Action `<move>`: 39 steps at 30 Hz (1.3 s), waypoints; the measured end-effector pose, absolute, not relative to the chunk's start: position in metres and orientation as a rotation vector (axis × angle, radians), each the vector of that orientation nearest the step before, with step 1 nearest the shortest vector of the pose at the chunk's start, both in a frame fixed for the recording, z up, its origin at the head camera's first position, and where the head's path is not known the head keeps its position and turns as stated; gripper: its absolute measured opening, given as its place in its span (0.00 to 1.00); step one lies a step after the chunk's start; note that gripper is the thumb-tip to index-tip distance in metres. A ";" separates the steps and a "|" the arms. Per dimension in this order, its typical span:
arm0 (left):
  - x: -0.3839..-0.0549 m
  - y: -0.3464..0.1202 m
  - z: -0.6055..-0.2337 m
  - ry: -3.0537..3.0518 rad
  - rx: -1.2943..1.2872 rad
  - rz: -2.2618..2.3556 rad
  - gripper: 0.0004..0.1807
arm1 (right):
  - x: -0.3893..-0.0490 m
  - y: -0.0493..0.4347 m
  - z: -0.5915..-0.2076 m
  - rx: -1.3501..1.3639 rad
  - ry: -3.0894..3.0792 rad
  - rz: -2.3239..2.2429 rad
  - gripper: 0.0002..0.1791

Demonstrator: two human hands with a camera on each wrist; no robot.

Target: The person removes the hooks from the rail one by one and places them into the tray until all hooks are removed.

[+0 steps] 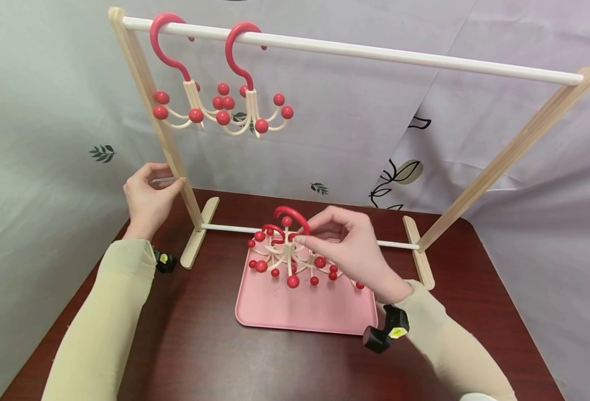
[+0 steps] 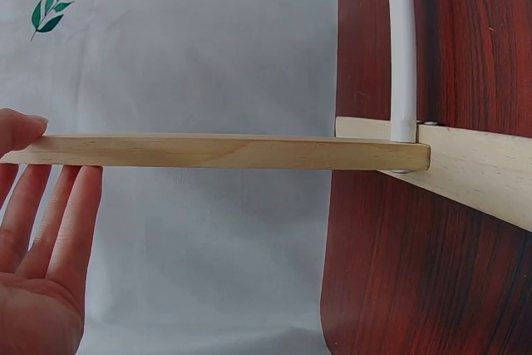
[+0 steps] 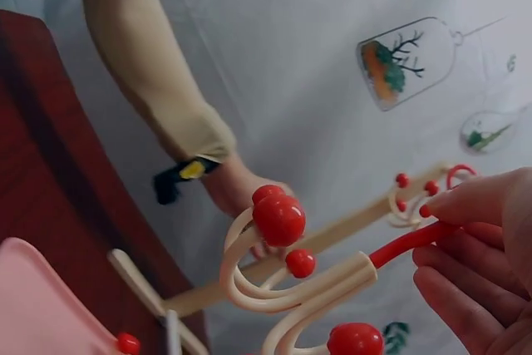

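My left hand (image 1: 147,197) holds the left wooden post (image 2: 249,153) of a garment rack, with thumb on one side and fingers on the other. With thumb and fingers, my right hand (image 1: 347,236) pinches the red hook of a multi-prong hanger (image 3: 332,284), which has curved cream prongs tipped with red balls. That hanger is upright above a pink tray (image 1: 305,312), where more such hangers lie, partly hidden behind it. Two like hangers hang by their red hooks, one (image 1: 193,97) near the left post and another (image 1: 251,106) beside it, from the white top rail (image 1: 375,51).
The rack's right post (image 1: 505,161) stands on a flat wooden foot (image 1: 418,250). A white lower bar (image 1: 230,228) runs behind the tray, close to the tabletop. The dark red-brown table (image 1: 200,334) ends at a pale patterned cloth (image 1: 345,128) behind the rack.
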State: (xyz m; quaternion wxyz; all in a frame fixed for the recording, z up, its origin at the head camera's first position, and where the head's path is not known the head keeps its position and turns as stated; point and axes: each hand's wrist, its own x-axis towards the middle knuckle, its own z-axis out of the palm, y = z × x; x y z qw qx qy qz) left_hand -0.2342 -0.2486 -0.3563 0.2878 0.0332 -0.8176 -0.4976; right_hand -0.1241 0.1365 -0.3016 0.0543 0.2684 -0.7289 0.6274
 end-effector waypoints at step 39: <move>-0.231 -0.247 -0.356 -2.193 0.098 -1.309 0.19 | -0.113 0.095 -0.419 0.678 -2.461 2.187 0.08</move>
